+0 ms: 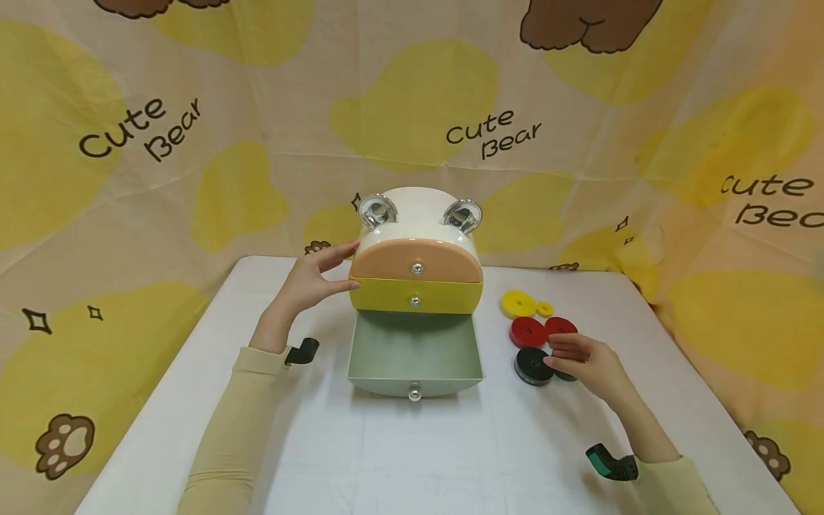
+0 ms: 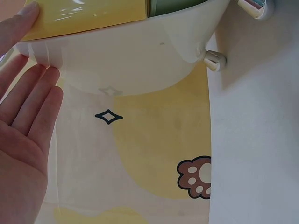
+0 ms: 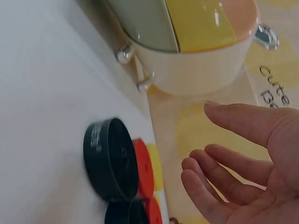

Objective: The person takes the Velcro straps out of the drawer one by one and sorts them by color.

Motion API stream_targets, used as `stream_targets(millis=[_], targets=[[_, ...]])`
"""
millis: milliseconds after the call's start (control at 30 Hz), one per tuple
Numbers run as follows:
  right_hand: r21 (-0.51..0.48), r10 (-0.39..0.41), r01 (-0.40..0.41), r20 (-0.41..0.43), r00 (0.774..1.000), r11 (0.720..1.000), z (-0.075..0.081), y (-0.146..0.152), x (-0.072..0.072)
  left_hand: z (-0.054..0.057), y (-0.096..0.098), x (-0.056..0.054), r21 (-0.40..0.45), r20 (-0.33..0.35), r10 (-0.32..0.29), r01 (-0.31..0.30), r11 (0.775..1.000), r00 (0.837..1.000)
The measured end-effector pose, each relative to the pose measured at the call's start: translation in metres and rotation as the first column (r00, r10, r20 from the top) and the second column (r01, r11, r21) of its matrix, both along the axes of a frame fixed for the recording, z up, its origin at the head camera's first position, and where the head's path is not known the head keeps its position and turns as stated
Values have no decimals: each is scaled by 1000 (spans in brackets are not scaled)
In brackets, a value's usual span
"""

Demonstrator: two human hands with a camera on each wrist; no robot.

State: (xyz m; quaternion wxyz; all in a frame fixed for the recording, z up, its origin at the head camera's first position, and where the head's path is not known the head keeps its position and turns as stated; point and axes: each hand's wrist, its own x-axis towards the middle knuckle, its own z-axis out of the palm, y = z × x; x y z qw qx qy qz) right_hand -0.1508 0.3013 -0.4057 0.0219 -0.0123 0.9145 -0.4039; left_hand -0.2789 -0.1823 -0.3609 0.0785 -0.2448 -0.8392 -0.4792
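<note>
A small frog-shaped drawer cabinet (image 1: 418, 214) stands at the middle of the table, with two silvery eye-like rings on top. Its orange top drawer (image 1: 386, 261) and yellow middle drawer (image 1: 386, 295) are closed; the green bottom drawer (image 1: 415, 350) is pulled out and bare inside. My left hand (image 1: 312, 279) steadies the cabinet's left side, thumb at the yellow drawer's edge, fingers fairly straight along the white wall. To the right, my right hand (image 1: 592, 365) hovers by the black disc (image 1: 533, 366), holding nothing; in the right wrist view its fingers are apart from the black disc (image 3: 112, 158).
Behind the black discs lie two red discs (image 1: 528, 332), then a large yellow disc (image 1: 517, 304) and a small yellow ring (image 1: 544, 309). A patterned cloth (image 1: 412, 107) hangs behind the white table (image 1: 412, 458).
</note>
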Motion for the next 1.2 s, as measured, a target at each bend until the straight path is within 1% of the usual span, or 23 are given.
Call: stream_targets(millis=[233, 467, 633, 733, 967, 1067, 1200], targets=[[-54, 79, -80, -18, 997, 995, 7, -25, 3, -1, 0, 1, -6, 3, 8, -8, 1000, 1000], [-141, 154, -156, -24, 988, 978, 14, -46, 12, 24, 9, 23, -26, 27, 6, -5, 1000, 1000], [-180, 205, -210, -42, 978, 961, 14, -59, 16, 26, 10, 25, -41, 8, 5, -5, 999, 1000], [-184, 232, -236, -42, 972, 954, 15, -66, 18, 25, 9, 24, -41, 9, 7, -7, 999, 1000], [-178, 281, -281, -23, 959, 943, 16, -83, 22, 2, 2, 2, -4, 19, 12, -12, 1000, 1000], [-188, 308, -304, -9, 951, 934, 18, -91, 25, 0, 1, 1, -1, 18, 15, -15, 1000, 1000], [-205, 364, -357, -2, 931, 911, 18, -101, 29, 1, 0, 1, -4, 11, 15, -15, 1000, 1000]])
